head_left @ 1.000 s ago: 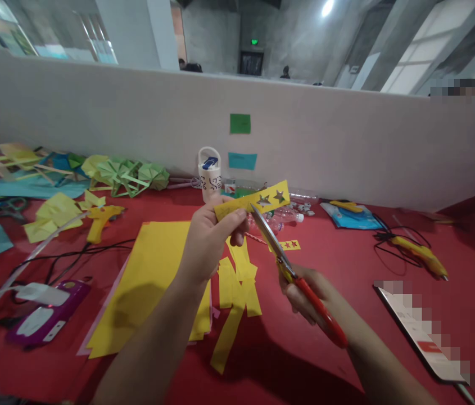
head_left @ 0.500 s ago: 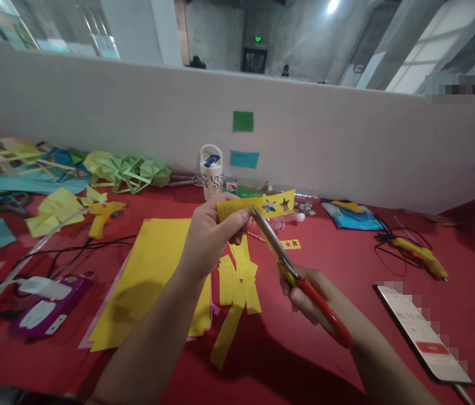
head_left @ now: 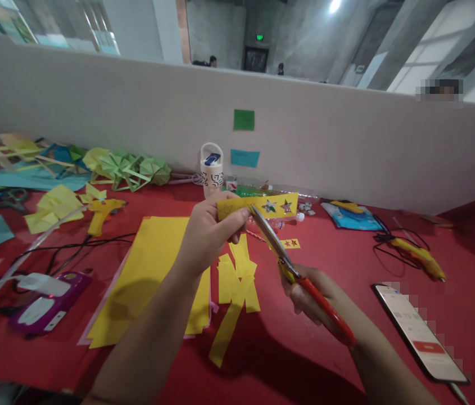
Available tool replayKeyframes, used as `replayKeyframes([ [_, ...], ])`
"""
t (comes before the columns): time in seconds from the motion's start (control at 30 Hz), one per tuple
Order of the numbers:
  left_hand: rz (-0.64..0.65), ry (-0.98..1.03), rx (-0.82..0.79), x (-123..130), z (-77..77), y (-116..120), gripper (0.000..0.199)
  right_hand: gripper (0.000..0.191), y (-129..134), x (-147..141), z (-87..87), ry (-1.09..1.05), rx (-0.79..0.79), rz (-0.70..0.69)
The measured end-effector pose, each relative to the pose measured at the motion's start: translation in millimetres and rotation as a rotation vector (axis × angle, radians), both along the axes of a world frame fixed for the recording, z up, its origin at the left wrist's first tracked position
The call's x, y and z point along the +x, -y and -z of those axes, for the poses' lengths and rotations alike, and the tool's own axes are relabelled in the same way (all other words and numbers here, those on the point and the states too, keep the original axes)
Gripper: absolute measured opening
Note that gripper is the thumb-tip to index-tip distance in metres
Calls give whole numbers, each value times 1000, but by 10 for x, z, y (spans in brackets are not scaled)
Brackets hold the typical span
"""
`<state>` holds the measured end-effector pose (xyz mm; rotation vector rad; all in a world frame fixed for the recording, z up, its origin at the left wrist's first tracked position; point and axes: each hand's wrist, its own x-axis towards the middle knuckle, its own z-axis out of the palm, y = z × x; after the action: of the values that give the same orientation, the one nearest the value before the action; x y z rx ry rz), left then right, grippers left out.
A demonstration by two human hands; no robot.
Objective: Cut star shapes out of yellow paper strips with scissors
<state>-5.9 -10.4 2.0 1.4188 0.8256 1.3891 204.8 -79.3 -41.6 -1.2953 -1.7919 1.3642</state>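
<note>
While your curled right hand (head_left: 318, 281) grips the scissors (head_left: 274, 241) beside the yellow strip (head_left: 278, 202), your left hand (head_left: 209, 230) pinches its end, seemingly to steady it.

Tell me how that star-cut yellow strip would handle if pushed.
The yellow strip is probably light, since it looks thin and paper-like. It juts out flat from the left hand but would likely bend. It may tear around the star-shaped holes, which leave narrow edges.

centre: one paper strip (head_left: 258, 201) is showing yellow with star cut-outs; scissors (head_left: 313, 295) are showing red handles. above centre: one cup (head_left: 212, 178) is bearing dark squiggles on white. throughout: table (head_left: 347, 247) is showing red.
</note>
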Motion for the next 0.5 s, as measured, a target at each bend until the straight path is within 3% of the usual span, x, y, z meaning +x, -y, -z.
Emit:
replayKeyframes([
  [0.27,45,-27,14,-44,-21,-7,13,58,5,-37,-92,3,-60,33],
  [0.5,42,-41,12,-60,-28,-2,15,48,13,-27,-62,42,-118,59],
])
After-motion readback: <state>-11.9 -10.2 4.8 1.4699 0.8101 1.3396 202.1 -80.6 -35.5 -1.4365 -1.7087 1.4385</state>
